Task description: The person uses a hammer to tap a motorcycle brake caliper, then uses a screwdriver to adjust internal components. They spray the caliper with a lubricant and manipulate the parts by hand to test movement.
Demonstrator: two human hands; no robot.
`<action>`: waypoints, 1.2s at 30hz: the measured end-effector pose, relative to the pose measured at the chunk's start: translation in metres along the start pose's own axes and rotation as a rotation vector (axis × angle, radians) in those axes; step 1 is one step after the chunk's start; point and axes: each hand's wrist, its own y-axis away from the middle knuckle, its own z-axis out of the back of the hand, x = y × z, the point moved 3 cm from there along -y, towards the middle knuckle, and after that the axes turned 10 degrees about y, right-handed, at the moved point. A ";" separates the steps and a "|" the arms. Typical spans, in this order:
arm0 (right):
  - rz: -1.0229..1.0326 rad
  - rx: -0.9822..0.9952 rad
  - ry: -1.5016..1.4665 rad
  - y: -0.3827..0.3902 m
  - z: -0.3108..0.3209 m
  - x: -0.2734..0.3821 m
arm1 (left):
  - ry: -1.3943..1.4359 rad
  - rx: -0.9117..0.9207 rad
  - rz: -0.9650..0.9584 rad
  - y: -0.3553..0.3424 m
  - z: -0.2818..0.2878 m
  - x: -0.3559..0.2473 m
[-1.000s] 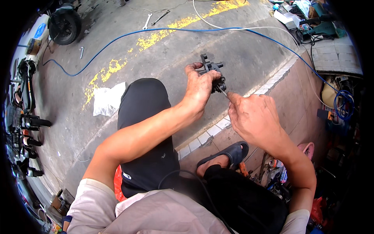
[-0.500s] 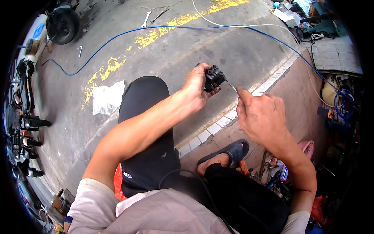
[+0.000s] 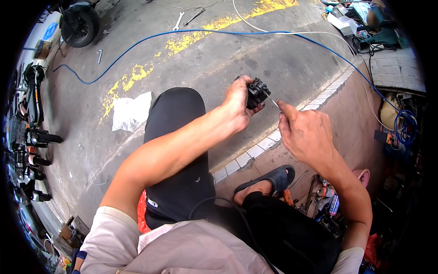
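Holding black part (image 3: 258, 92) in left hand (image 3: 238, 101), tool (image 3: 272, 100) in right hand (image 3: 308, 133).

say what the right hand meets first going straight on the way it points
Likely the dark mechanical part in the left hand; the thin tool in the right hand seems to touch it, though depth is unclear.

the mechanical part (image 3: 258, 92) looks like dark metal, matt and uneven, with small glints; the slim tool (image 3: 272, 101) against it is bright, smooth metal. the wrench (image 3: 178, 21) is shiny metal too. the concrete floor (image 3: 214, 59) is matt, rough and stained, its yellow paint (image 3: 184, 43) flaked. the hose (image 3: 219, 31) is smooth blue plastic, the bag (image 3: 131, 112) crinkled white plastic. the trousers (image 3: 175, 114) are black cloth, mostly matt; the shirt (image 3: 182, 251) is pale, creased cloth. the sandal (image 3: 284, 176) looks like dull rubber or plastic.
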 end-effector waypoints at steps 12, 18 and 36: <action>0.170 -0.030 0.274 0.007 -0.009 0.014 | -0.099 -0.006 0.004 0.002 -0.001 0.006; 0.137 -0.015 0.201 0.009 -0.019 0.010 | -0.066 0.014 0.054 0.005 0.002 0.010; 0.220 -0.091 0.110 0.000 -0.013 -0.001 | -0.217 0.090 0.102 0.011 0.002 0.010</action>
